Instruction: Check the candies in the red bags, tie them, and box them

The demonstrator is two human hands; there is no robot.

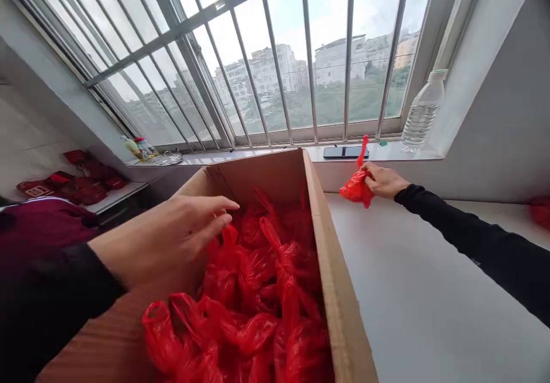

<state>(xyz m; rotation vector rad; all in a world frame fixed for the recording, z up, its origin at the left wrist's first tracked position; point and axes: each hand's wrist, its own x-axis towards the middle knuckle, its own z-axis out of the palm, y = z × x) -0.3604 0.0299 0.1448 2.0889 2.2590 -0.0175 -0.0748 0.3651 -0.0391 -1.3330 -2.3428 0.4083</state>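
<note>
right hand (384, 181) beyond carton edge (335, 268)

A crumpled red plastic bag (356, 188), narrow end up, was pinched in the right hand (384, 181); knotted red bags (258, 328) lay heaped inside the cardboard box (337, 280).

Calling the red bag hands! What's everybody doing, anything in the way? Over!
Left hand open over the box. Right hand pinching a red bag outside it. More bags inside. Box's side stands between hands.
</note>
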